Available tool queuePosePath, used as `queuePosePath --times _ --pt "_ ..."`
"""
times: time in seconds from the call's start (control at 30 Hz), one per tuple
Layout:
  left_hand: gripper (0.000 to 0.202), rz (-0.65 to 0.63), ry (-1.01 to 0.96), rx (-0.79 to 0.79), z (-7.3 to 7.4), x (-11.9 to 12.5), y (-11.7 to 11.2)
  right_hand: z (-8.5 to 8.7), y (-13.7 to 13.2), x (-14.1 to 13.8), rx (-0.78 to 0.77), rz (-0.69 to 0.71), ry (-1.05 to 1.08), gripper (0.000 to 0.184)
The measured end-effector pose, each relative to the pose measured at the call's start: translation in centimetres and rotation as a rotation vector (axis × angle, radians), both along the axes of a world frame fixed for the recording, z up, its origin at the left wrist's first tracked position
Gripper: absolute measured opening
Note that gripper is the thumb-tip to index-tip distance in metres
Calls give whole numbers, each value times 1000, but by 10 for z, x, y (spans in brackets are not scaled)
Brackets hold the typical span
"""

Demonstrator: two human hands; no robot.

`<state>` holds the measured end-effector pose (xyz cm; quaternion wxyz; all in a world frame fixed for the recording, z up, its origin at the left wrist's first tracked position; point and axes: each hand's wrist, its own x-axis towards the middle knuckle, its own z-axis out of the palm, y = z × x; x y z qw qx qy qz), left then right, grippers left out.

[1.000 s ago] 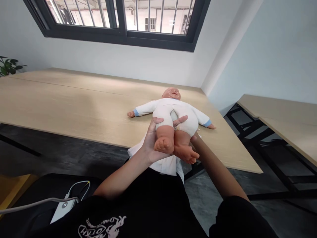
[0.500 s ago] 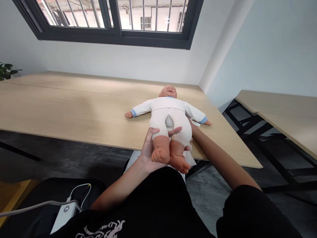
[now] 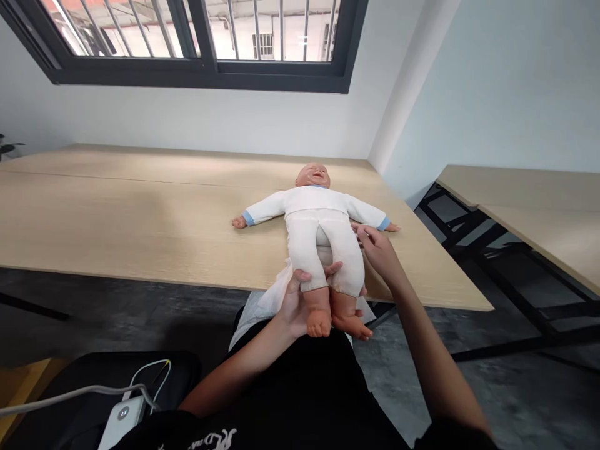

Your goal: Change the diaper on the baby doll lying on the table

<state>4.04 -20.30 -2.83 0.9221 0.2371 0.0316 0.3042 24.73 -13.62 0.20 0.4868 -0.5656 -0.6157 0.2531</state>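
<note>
A baby doll (image 3: pixel 319 215) in a white suit with blue cuffs lies face up on the wooden table (image 3: pixel 140 212), arms spread, bare feet past the near edge. My left hand (image 3: pixel 300 300) is wrapped round both its ankles. My right hand (image 3: pixel 377 247) rests against the doll's hip on the right side, fingers pinched at the white fabric. A white cloth (image 3: pixel 262 303) hangs under the doll's legs over the table edge.
A second wooden table (image 3: pixel 529 200) stands to the right across a gap with black frames. A white device with cables (image 3: pixel 119 419) lies on a dark seat at lower left. A barred window (image 3: pixel 197 37) sits above the far wall.
The doll's raised legs have come down flat toward the table edge. My right hand has come out from under the doll to its hip.
</note>
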Motion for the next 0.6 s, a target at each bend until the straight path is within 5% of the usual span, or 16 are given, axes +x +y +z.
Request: queuePosePath --times 0.17,0.3,0.6 --pt "76 94 -21 -48 12 -1 -6 6 -52 -24 -219 41 162 75" --pt "60 140 155 -92 33 -13 -8 14 -62 -30 -281 211 272 99" --pt "24 484 522 21 42 -83 14 25 -57 8 -294 125 271 67"
